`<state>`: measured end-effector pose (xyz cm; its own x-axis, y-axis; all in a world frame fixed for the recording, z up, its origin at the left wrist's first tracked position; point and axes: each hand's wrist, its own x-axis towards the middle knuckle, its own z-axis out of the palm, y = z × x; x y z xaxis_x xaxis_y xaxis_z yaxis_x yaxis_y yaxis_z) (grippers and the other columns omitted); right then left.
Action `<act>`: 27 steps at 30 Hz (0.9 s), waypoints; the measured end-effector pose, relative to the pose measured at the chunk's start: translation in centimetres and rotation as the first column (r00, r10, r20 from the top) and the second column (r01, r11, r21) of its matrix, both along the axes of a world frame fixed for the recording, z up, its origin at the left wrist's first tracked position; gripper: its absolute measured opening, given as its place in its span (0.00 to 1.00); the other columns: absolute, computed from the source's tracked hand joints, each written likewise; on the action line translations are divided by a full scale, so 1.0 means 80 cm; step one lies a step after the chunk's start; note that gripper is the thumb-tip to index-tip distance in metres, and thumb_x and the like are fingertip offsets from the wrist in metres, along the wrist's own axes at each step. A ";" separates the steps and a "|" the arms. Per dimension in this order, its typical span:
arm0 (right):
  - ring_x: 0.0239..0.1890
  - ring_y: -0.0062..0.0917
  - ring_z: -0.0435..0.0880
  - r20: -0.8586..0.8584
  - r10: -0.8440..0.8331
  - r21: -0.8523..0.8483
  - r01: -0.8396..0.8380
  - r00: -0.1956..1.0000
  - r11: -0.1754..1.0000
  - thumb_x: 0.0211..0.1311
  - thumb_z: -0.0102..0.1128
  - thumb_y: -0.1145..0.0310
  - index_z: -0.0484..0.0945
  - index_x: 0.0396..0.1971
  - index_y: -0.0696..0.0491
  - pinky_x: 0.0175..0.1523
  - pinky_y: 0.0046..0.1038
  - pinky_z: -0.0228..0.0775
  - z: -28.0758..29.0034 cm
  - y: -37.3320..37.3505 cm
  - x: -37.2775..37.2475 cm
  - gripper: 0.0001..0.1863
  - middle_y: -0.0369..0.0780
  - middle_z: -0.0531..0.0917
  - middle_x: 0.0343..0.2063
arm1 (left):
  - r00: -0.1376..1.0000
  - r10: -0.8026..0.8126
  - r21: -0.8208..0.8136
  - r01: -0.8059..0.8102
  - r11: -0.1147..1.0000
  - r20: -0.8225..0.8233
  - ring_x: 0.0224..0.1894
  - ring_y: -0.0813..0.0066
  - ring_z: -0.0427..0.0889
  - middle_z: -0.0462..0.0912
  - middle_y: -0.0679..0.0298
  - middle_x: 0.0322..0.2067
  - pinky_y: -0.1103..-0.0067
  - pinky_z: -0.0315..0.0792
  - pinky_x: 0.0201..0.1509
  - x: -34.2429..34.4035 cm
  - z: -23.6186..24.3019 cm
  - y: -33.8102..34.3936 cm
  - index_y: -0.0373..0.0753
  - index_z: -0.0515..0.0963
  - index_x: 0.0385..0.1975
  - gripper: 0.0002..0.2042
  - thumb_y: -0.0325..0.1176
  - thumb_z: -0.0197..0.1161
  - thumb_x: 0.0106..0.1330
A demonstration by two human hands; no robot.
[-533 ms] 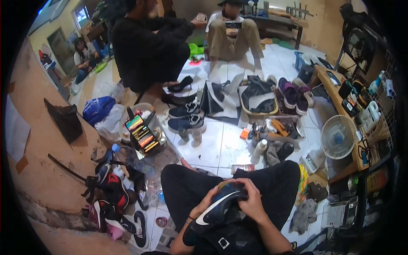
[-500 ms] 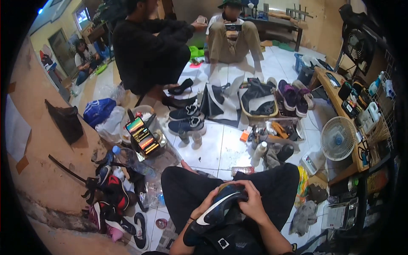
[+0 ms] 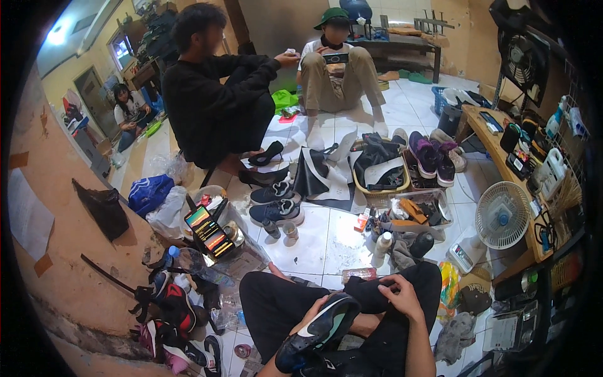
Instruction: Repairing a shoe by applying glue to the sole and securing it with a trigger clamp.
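Note:
My left hand (image 3: 312, 312) grips a dark sneaker (image 3: 295, 347) with a white curved stripe, held tilted above my lap. Its greenish inner side faces right, and part of my hand is hidden behind it. To the right, off the shoe, my right hand (image 3: 401, 295) hovers over my right leg. Its fingers are loosely bent and apart, with nothing visible in them. Past my knees lie a red-and-white cylindrical container (image 3: 359, 274) and a pale bottle (image 3: 381, 249).
A phone (image 3: 209, 231) leans on a cluttered tub at left. Shoes (image 3: 276, 212) and a basket of dark scraps (image 3: 380, 164) stand ahead. Several worn shoes (image 3: 173, 308) lie at left; a white fan (image 3: 502, 215) is at right. Two people sit opposite, another farther back.
My right hand has let go of the sneaker and moved up and to the right. The sneaker has turned, showing its greenish inside. My view has tipped slightly upward.

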<state>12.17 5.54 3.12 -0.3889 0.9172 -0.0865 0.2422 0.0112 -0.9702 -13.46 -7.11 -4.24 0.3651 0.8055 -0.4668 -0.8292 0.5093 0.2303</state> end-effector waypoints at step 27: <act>0.17 0.14 0.70 0.108 0.029 0.056 -0.035 0.994 0.998 0.55 0.67 0.64 0.83 0.36 0.57 0.24 0.19 0.61 -0.020 0.011 -0.003 0.13 0.36 0.81 0.20 | 0.975 -0.111 -0.280 0.054 0.958 -0.192 0.30 0.74 0.85 0.85 0.59 0.33 0.84 0.80 0.33 0.003 0.024 0.000 0.38 0.79 0.48 0.22 0.51 0.49 0.72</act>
